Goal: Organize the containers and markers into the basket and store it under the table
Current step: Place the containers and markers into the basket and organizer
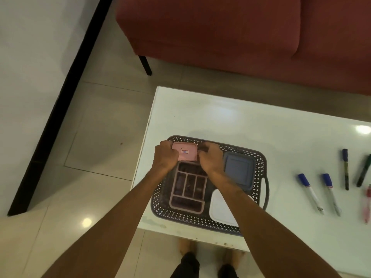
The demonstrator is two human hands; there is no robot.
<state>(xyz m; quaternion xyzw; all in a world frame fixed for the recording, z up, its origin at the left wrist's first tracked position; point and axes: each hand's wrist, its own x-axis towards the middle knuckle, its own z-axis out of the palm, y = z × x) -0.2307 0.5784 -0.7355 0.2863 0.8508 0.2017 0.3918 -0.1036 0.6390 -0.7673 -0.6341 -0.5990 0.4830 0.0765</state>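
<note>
A dark perforated basket sits on the white table near its left edge. Inside lie a pink divided organizer tray, a blue lidded container and a white lidded container. At the basket's far left corner, a small pink container with a label is held between both hands: my left hand grips its left side and my right hand grips its right side. Several markers lie on the table to the right, among them two blue-capped ones, a dark blue one and a green one.
A red sofa stands beyond the table, its black leg on the tiled floor. A pink pen lies at the right frame edge. The table's near edge is just above my feet. A black strip runs along the floor at left.
</note>
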